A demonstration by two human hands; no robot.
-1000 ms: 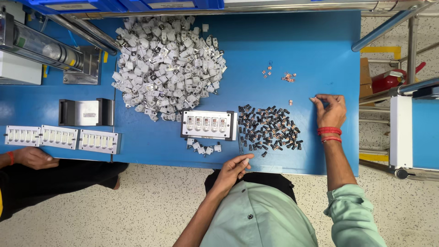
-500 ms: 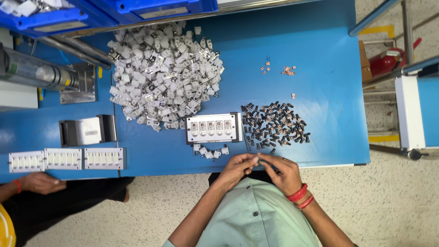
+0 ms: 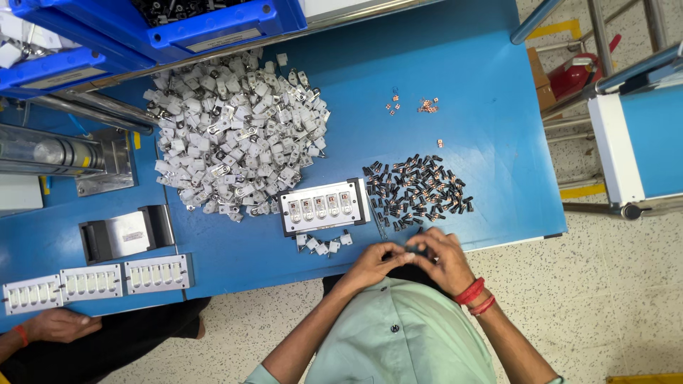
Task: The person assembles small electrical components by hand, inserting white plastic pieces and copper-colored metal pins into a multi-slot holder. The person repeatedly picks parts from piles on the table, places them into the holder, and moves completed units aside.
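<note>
My left hand (image 3: 371, 267) and my right hand (image 3: 442, 259) meet at the near edge of the blue table (image 3: 455, 71), fingertips pinched together on a small dark part (image 3: 410, 250). Just beyond them lies a pile of small black and copper coil parts (image 3: 418, 192). A white fixture tray (image 3: 324, 207) with a row of pockets sits to the left of that pile, with a few small white pieces (image 3: 324, 244) in front of it. A large heap of white and metal parts (image 3: 235, 142) covers the table farther left.
Blue bins (image 3: 206, 25) stand at the back left. A metal fixture (image 3: 124, 233) and three white trays (image 3: 96, 282) lie on the left, by another person's hand (image 3: 60, 326). A few tiny copper bits (image 3: 425, 106) lie farther back. A metal frame (image 3: 626, 142) stands right.
My right hand came back from the table's right side to meet my left hand at the near edge. The camera view has shifted nearer and to the left.
</note>
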